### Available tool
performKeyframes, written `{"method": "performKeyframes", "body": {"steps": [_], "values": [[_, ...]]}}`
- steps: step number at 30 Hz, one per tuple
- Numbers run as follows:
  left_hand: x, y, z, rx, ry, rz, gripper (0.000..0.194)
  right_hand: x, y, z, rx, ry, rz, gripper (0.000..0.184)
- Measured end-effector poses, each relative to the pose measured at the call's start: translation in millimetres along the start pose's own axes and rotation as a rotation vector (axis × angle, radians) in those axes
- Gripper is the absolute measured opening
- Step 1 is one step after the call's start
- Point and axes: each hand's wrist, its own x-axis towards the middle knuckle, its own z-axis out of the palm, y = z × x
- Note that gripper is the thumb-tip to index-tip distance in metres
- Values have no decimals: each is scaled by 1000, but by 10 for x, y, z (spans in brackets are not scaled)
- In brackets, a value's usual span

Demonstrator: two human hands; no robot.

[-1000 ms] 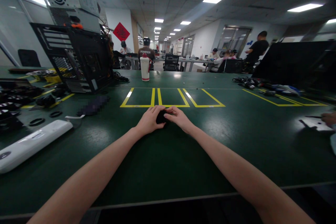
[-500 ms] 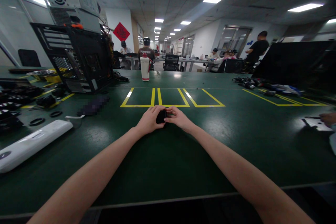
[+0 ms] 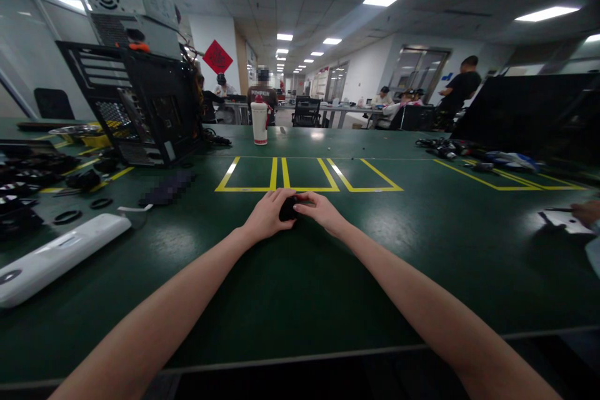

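Note:
A small black object (image 3: 287,209) sits between my two hands at the middle of the green table (image 3: 300,287); its kind is too dark to make out. My left hand (image 3: 269,215) is closed around its left side, the thumb low and the fingers over the top. My right hand (image 3: 320,209) pinches at its right side with thumb and fingertips. Much of the object is hidden by my fingers. Just beyond my hands are yellow tape outlines (image 3: 307,189) on the tabletop.
At left lie a long white device (image 3: 63,256), black rings (image 3: 67,217) and an open computer case (image 3: 135,100) with power supplies on top. A white cup (image 3: 259,122) stands beyond the tape. At right, another person's hand (image 3: 584,214) is by a white item (image 3: 566,221).
My right fingers shift slightly on the black object, lower half a second ago and now raised again. My left hand holds still. The other person's white item has moved slightly right.

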Motion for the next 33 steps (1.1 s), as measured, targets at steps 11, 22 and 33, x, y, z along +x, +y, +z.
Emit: {"method": "performKeyframes", "body": {"steps": [11, 22, 33], "values": [[1, -11, 15, -6, 8, 0, 59, 14, 74, -25, -36, -8, -123, 19], [-3, -8, 14, 7, -2, -7, 59, 22, 58, -57, 8, -50, -43, 31], [2, -22, 26, 14, 11, 12, 58, 16, 60, -15, -4, -9, -157, 18]]}}
